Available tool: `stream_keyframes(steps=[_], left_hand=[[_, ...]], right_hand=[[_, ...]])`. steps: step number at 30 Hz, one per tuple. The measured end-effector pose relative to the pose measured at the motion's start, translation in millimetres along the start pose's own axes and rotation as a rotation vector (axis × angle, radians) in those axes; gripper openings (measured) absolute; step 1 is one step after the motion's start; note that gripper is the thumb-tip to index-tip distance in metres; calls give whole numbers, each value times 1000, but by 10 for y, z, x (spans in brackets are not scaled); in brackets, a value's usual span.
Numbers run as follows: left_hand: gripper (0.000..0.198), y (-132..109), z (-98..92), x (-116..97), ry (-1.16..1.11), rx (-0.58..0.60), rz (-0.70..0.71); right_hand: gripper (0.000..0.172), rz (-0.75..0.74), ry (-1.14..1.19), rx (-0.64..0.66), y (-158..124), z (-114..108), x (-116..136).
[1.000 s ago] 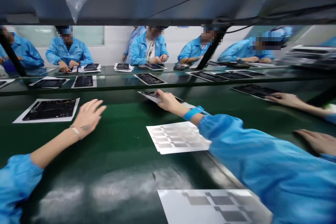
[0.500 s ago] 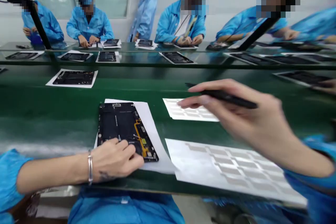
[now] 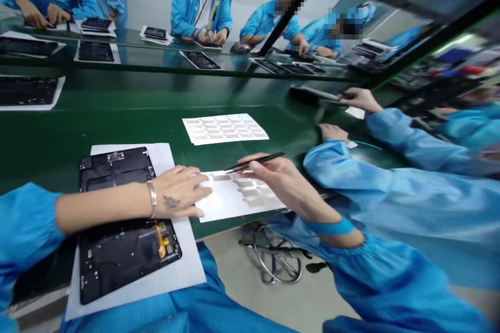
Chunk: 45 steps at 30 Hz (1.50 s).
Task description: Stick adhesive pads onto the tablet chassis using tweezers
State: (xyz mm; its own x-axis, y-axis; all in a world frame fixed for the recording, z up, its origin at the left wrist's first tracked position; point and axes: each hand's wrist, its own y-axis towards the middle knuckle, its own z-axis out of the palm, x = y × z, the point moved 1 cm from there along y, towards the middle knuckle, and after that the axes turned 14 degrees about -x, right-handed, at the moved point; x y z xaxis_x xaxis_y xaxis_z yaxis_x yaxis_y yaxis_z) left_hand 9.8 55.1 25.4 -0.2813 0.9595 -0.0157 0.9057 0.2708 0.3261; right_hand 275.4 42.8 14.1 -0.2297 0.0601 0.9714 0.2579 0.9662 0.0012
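My left hand (image 3: 180,192) lies with fingers spread, its fingertips on the left edge of a white sheet of grey stickers (image 3: 219,200). Black tweezers (image 3: 269,158) are pinched in my right hand (image 3: 283,181); their tips point left, over the top part of that sheet. Beneath my left forearm is an opened tablet (image 3: 125,265), its dark inside and an orange flex cable (image 3: 161,239) showing. White paper (image 3: 183,276) lies under the tablet. My forearm hides the tablet's middle.
Another sticker sheet (image 3: 224,129) lies farther back on the green bench (image 3: 136,125). At left is another opened tablet (image 3: 27,91) on paper. A co-worker's sleeve (image 3: 344,166) is close on my right. More tablets line the far shelf (image 3: 128,70), with people behind it.
My left hand has moved right from the tablet to the sticker sheet, its fingers now spread. My right hand has lowered the tweezers over that sheet. The view has swung right.
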Motion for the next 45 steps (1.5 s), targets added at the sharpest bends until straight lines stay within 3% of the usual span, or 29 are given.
stream_keyframes(steps=[4, 7, 16, 30, 35, 40, 45], left_hand=[[46, 276, 378, 246, -26, 32, 19], [41, 299, 470, 296, -41, 6, 38], [39, 294, 396, 309, -53, -17, 36], [36, 311, 433, 305, -89, -50, 32], [38, 296, 497, 312, -90, -114, 45], [38, 289, 488, 310, -90, -108, 41], [38, 310, 469, 332, -120, -124, 41]], right_hand=[[40, 28, -27, 49, 152, 89, -69], [40, 68, -69, 66, 218, 62, -73], [43, 180, -139, 90, 252, 29, 1], [38, 249, -175, 118, 280, 79, 137], [36, 270, -188, 140, 280, 98, 184], [39, 218, -224, 154, 283, 121, 202], [44, 156, -222, 41, 237, 127, 167]])
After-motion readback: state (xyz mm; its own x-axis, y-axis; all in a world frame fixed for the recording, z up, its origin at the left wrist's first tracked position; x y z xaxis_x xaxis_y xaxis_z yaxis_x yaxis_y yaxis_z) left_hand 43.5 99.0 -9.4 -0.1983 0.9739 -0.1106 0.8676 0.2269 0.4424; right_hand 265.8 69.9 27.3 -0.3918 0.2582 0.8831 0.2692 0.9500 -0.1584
